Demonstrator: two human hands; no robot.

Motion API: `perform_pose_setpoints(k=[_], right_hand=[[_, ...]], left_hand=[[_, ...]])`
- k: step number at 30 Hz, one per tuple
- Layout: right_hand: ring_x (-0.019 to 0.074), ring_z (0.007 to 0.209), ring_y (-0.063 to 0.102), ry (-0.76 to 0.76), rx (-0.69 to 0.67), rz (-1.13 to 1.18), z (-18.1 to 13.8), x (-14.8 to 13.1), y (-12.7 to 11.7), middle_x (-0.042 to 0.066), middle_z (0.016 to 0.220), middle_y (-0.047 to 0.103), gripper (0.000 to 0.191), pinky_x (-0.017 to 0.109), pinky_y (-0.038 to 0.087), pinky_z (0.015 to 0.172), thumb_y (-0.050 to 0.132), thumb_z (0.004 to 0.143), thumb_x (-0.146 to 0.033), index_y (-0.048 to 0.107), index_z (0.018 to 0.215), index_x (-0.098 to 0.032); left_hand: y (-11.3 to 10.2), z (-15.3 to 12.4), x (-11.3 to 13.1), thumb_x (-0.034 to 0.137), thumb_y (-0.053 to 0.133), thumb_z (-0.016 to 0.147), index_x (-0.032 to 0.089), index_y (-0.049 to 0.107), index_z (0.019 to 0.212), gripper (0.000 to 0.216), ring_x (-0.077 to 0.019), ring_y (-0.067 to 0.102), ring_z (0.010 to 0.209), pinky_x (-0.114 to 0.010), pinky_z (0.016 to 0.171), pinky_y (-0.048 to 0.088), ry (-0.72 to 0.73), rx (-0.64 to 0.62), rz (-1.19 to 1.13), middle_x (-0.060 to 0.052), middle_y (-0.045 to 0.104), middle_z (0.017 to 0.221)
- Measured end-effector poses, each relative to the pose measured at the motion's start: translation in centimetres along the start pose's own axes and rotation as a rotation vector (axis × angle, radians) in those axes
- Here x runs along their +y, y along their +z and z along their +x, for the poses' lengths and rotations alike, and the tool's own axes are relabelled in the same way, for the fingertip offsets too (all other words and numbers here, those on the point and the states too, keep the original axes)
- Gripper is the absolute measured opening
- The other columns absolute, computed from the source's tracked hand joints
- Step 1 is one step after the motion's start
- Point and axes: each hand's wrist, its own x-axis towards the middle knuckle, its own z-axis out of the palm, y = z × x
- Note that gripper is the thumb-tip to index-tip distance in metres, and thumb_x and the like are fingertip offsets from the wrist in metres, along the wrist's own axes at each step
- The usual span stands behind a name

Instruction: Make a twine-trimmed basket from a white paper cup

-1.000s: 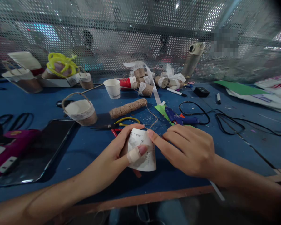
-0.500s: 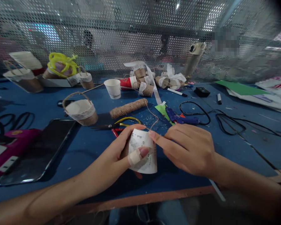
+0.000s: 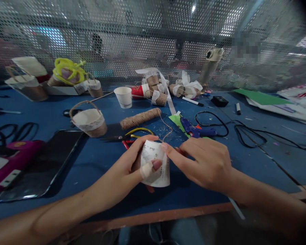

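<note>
A white paper cup [image 3: 153, 153] with grey print is upside down in my left hand [image 3: 132, 163], its wide rim facing down. The left fingers wrap behind it, and the thumb, with a bandage on it, lies across the front. At the edge of the cup's base, a fingertip of my right hand [image 3: 204, 160] presses where the twine [image 3: 171, 128] meets the cup; the other right fingers are curled. That strand runs back to a roll of brown twine [image 3: 140, 118]. Scissors [image 3: 122, 137] with yellow and red handles lie just behind the left hand.
Left are a small twine-handled basket [image 3: 89, 122], a black phone-like slab [image 3: 43, 163] and a magenta glue gun [image 3: 12, 160]. A blue glue gun [image 3: 197, 131] with black cable lies right. Behind stand another paper cup [image 3: 123, 97], wrapped cups [image 3: 159, 97] and a perforated metal screen [image 3: 142, 44].
The right hand's curled fingers have drawn slightly apart from the pressing finger, and the cup has shifted very slightly. The left hand keeps its hold.
</note>
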Motion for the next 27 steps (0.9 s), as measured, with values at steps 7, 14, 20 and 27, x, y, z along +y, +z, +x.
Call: perform_pose_setpoints(k=[7,14,20,27], right_hand=[[0.0126,0.060,0.042,0.023,-0.021,-0.025,0.0,-0.1,0.3,-0.005,0.066,0.055,0.029,0.031,0.023,0.057,0.060,0.094,-0.015,0.066,0.119,-0.027],[0.0130,0.056,0.054,0.080,0.020,0.284,0.1,-0.1,0.7,-0.004,0.069,0.065,0.036,0.028,0.033,0.052,0.050,0.095,-0.009,0.055,0.129,-0.020],[0.0109,0.058,0.063,0.193,0.055,0.483,-0.1,-0.5,0.6,-0.003,0.078,0.075,0.035,0.024,0.042,0.054,0.055,0.092,-0.009,0.061,0.125,-0.021],[0.0084,0.058,0.064,0.268,0.056,0.612,0.5,-0.7,-0.6,-0.002,0.083,0.077,0.031,0.021,0.046,0.054,0.051,0.093,-0.009,0.065,0.119,-0.020]], left_hand=[[0.1,0.0,0.0,0.044,0.067,0.094,0.032,0.042,0.134,0.048,-0.0185,0.067,0.084,-0.027,0.059,0.066,0.004,0.003,-0.012,0.000,0.061,0.105],[-0.1,-0.4,0.6,0.045,0.071,0.091,0.030,0.045,0.134,0.052,-0.0217,0.067,0.093,-0.029,0.073,0.063,0.013,0.018,0.020,-0.002,0.063,0.111],[-0.3,-0.2,0.6,0.047,0.072,0.089,0.032,0.045,0.135,0.055,-0.0235,0.063,0.102,-0.029,0.081,0.058,0.005,0.022,0.038,-0.003,0.062,0.118],[-0.5,-0.3,0.2,0.043,0.074,0.090,0.035,0.046,0.136,0.054,-0.0205,0.060,0.104,-0.025,0.081,0.055,0.014,-0.019,-0.006,-0.001,0.060,0.124]])
